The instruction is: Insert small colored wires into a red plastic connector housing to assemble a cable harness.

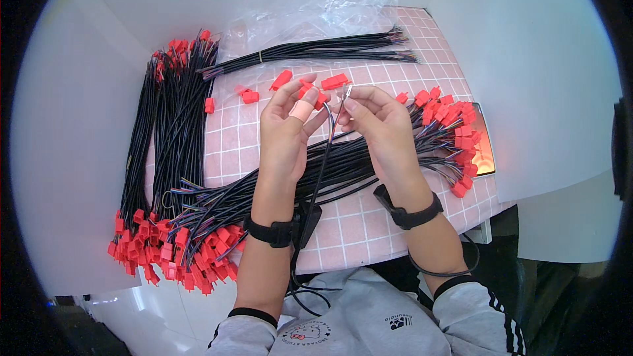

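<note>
A small red connector housing (pixel 319 98) is pinched between the thumb and fingers of my left hand (pixel 283 125). That thumb wears a pale band. Opposite it, my right hand (pixel 386 122) closes thumb and forefinger on a thin wire (pixel 346 94) with a light-coloured tip, right beside the housing. Several coloured wires run from the fingers into one black cable (pixel 321 175), which hangs toward my body. Whether any wire sits inside the housing is too small to tell. Beneath both hands lies a thick bundle of black cables (pixel 343 158), its right end fitted with red connectors (pixel 455 118).
Further black cables (pixel 181 112) with red connectors (pixel 165 247) hang over the table's left edge. A tied bundle (pixel 306 47) with bare wire ends lies on a clear plastic bag (pixel 310 3). Loose red housings (pixel 335 82) dot the pink checked tablecloth (pixel 369 224). A phone (pixel 486 142) sits far right.
</note>
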Available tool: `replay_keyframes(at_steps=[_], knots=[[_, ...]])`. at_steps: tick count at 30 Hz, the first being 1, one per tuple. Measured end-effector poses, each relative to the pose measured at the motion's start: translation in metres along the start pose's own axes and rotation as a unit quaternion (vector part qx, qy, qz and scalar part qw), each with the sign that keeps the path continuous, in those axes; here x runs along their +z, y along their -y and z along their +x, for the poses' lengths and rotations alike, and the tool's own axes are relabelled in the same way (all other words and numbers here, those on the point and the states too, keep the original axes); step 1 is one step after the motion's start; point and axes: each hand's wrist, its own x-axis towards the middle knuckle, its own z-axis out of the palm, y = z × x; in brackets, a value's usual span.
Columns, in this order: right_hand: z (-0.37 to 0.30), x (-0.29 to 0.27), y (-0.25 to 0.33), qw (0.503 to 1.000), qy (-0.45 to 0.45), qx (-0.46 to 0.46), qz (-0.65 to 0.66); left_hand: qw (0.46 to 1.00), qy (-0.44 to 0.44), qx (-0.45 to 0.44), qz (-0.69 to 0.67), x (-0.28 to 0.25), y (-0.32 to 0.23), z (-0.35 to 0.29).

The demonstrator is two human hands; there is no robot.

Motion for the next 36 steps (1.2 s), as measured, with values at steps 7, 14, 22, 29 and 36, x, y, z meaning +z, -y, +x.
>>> replay_keyframes(at_steps=[7, 14, 22, 29, 36], knots=[[-0.0005, 0.0, 0.0015, 1.0, 0.004, 0.004, 0.016, 1.0, 0.001, 0.005, 0.002, 0.0017, -0.001, -0.0011], [-0.0008, -0.0005, 0.0022, 1.0, 0.008, 0.011, 0.015, 1.0, 0.005, 0.006, 0.003, 0.0012, 0.0, -0.0007], [-0.0021, 0.0007, 0.004, 0.999, 0.021, 0.008, 0.027, 1.0, -0.001, -0.004, 0.0, -0.0014, 0.002, 0.0008], [-0.0033, 0.0028, 0.0069, 0.999, 0.04, 0.012, 0.032, 1.0, -0.014, -0.017, 0.006, -0.0024, 0.0027, 0.0015], [-0.0039, 0.002, 0.0066, 0.998, 0.046, 0.009, 0.041, 1.0, -0.005, -0.018, -0.008, -0.0045, 0.0051, 0.002]])
